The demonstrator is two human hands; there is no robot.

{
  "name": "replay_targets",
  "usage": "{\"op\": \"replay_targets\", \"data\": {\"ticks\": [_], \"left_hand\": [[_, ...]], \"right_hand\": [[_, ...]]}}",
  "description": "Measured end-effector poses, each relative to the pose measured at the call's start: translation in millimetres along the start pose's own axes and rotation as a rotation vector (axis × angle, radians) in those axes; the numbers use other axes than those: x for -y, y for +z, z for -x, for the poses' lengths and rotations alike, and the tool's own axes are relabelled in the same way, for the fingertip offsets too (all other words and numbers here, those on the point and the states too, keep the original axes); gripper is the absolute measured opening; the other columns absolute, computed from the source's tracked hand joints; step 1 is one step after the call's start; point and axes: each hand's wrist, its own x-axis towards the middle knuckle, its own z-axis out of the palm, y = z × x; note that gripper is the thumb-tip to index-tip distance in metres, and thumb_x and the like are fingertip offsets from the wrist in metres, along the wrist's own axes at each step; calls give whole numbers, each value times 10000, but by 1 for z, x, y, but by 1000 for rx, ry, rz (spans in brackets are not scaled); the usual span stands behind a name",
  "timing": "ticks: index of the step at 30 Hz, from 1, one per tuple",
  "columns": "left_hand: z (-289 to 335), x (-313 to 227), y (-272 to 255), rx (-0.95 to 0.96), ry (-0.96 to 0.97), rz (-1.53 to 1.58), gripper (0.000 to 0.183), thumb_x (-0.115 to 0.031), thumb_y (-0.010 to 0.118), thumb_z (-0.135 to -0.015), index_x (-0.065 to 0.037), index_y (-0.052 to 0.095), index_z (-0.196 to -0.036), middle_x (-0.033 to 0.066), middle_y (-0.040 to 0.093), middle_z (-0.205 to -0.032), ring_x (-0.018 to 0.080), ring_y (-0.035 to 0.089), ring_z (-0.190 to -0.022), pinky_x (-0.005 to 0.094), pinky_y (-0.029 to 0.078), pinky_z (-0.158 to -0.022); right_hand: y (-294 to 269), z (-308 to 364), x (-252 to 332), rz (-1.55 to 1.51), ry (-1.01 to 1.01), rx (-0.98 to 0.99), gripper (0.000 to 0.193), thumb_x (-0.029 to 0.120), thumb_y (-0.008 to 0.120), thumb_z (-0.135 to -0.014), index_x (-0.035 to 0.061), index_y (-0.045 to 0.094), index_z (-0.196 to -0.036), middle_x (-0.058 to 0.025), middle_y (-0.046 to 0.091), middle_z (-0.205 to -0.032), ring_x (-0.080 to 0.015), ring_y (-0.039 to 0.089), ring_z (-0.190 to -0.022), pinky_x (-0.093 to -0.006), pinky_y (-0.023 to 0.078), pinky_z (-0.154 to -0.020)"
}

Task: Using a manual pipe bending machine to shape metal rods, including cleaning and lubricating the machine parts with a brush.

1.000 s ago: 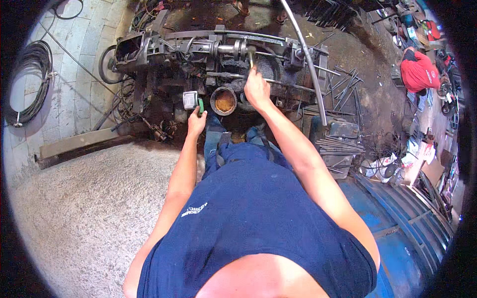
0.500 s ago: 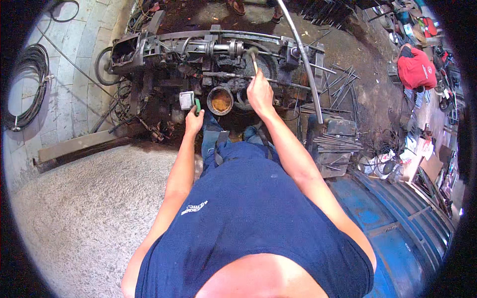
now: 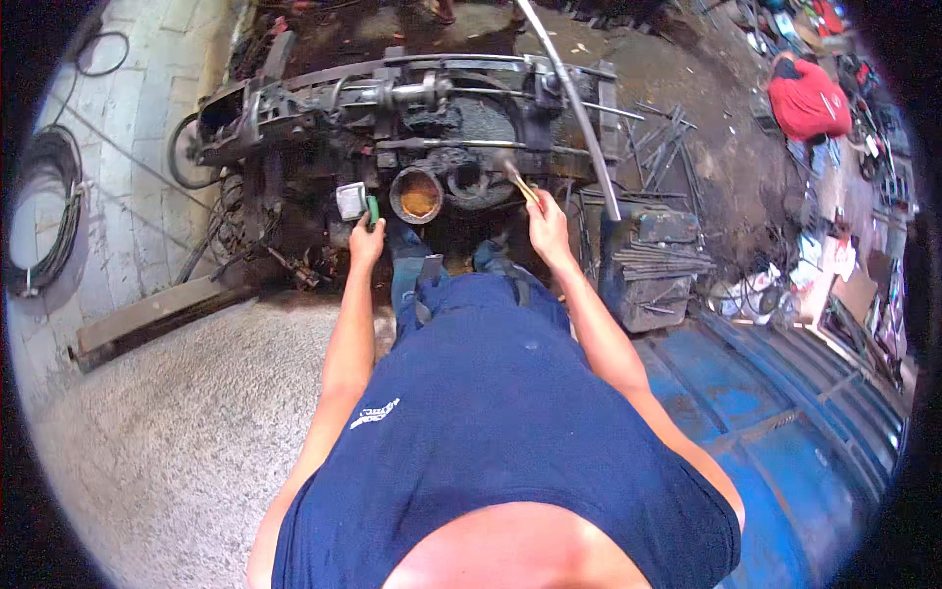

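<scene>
My right hand (image 3: pixel 549 232) is closed around the light handle of a small brush (image 3: pixel 525 184); its bristle end points away from me, over the near side of a dark, greasy machine (image 3: pixel 432 98). My left hand (image 3: pixel 367 239) grips a green piece, perhaps a handle (image 3: pixel 373 208), beside a pale, squarish object (image 3: pixel 350 200). Whether the two are joined I cannot make out. Between my hands, nearer the left, sits a round metal can (image 3: pixel 396 204) with orange-brown stuff inside. The machine carries long rods and a shaft with round collars (image 3: pixel 417 93).
A long metal bar (image 3: pixel 579 113) slants across the machine's right side. Bundled rods (image 3: pixel 662 259) lie at right, above blue metal panels (image 3: pixel 726 393). Coiled hose (image 3: pixel 71 216) hangs at the left wall. A person in red (image 3: pixel 807 98) is bent down at far right.
My right hand has drawn the brush back toward me and to the right, away from the shaft collars. The left hand keeps its hold near the can. The whole view has shifted slightly.
</scene>
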Motion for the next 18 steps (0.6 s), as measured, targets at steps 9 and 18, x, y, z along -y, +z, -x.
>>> {"op": "replay_targets", "data": {"ticks": [9,18], "left_hand": [[4,-15,-2,7,21,-79,555,-328,614,-855,42,518,-1257,228,650,-1043,294,639,-970,366,466,-855],[-7,2,5,71,-82,44,589,-310,646,-840,-7,478,-1316,208,651,-1066,274,640,-970,352,466,-871]], "right_hand": [[-24,14,-111,-671,623,-399,203,164,421,-931,68,539,-1066,4,457,-676,-101,468,-476,-262,394,-385],[-1,-95,-162,-991,725,-429,121,262,564,-914,149,566,-870,38,481,-665,-95,446,-550,-257,372,-460]]}}
